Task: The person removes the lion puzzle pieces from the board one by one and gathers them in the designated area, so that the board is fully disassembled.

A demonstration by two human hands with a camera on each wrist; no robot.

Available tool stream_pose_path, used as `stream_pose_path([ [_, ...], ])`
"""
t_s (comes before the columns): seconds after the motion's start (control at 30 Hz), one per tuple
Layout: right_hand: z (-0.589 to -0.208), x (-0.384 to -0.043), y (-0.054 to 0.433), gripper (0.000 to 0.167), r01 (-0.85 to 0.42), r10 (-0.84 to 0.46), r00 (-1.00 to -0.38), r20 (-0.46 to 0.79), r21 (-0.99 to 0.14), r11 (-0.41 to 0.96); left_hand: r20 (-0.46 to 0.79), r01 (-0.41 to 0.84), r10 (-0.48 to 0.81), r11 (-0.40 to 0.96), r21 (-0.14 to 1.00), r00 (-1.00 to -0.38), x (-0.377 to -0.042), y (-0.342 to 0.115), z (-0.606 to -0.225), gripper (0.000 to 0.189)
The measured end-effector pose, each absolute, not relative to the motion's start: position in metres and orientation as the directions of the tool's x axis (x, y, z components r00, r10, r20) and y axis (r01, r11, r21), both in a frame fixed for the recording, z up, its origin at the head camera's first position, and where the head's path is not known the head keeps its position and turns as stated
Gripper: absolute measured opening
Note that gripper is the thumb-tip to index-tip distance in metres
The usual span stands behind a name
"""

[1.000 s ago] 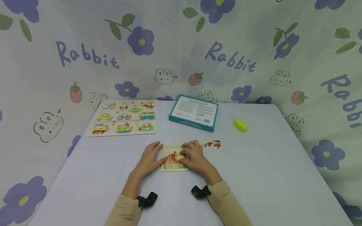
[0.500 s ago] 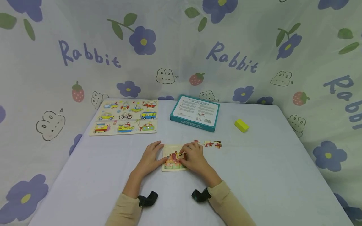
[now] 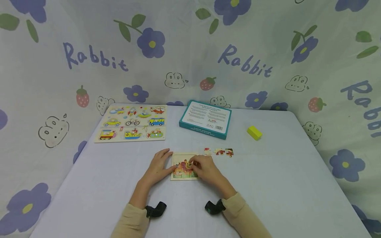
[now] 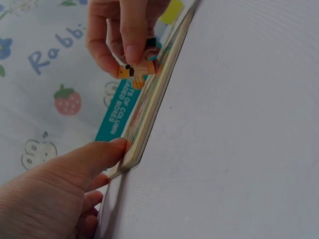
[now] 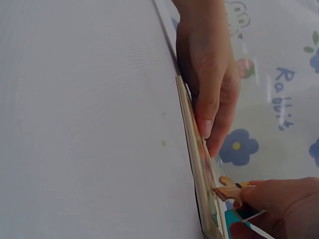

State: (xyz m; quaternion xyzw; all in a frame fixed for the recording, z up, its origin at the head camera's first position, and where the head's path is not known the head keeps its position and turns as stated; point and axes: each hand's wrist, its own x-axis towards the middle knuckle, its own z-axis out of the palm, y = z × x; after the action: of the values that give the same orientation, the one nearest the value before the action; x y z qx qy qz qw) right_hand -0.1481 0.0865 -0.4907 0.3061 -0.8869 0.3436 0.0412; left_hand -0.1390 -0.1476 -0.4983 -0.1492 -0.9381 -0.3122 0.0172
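In my head view, the left hand (image 3: 159,167) lies at the left side of a small wooden puzzle board (image 3: 181,156). Its fingers are extended along the outer edge, and the thumb rests upon the pieces near that side; I see no piece grasped there. The right hand (image 3: 205,167) is over the right side of the same board, and it pinches one puzzle piece (image 4: 142,74) between thumb and fingers. The two wrist views show me this piece tilted, orange with black marks, at the surface of the board; whether it touches the board, I cannot tell.

The board lies flat on the white bench (image 3: 268,185), in front of the person. Joined pieces with a colourful picture cover its lower part, while pale wood shows along the top; the right part is partly hidden from me by the right hand. Just beyond this hand, three loose pieces (image 3: 219,151) lie in a row.

Farther back I see a board of vehicle pictures (image 3: 131,123) at the left, a teal box (image 3: 205,119) with printed text near the middle, and a yellow block (image 3: 254,132) to the right of the box. Behind the bench hangs a cloth (image 3: 190,49) with flowers, strawberries and the word "Rabbit". Both sleeves (image 3: 247,216) are beige, and each wrist carries a black device (image 3: 156,210).
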Motion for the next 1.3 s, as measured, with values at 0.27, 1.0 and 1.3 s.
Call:
stream_pose_path([
  [0.27, -0.482, -0.144, 0.104, 0.011, -0.491, -0.419, -0.861, 0.288, -0.686, 0.537, 0.126, 0.292, 0.271, 0.76, 0.581, -0.954, -0.139, -0.147, -0.499, 0.061],
  [1.0, -0.481, -0.147, 0.176, 0.016, -0.293, -0.162, -0.955, 0.247, -0.736, 0.61, 0.107, 0.277, 0.266, 0.76, 0.587, -0.958, -0.139, -0.148, -0.499, 0.063],
  [1.3, -0.483, -0.147, 0.195, 0.015, -0.25, -0.134, -0.967, 0.216, -0.715, 0.653, 0.108, 0.278, 0.267, 0.765, 0.581, -0.958, -0.14, -0.146, -0.499, 0.062],
])
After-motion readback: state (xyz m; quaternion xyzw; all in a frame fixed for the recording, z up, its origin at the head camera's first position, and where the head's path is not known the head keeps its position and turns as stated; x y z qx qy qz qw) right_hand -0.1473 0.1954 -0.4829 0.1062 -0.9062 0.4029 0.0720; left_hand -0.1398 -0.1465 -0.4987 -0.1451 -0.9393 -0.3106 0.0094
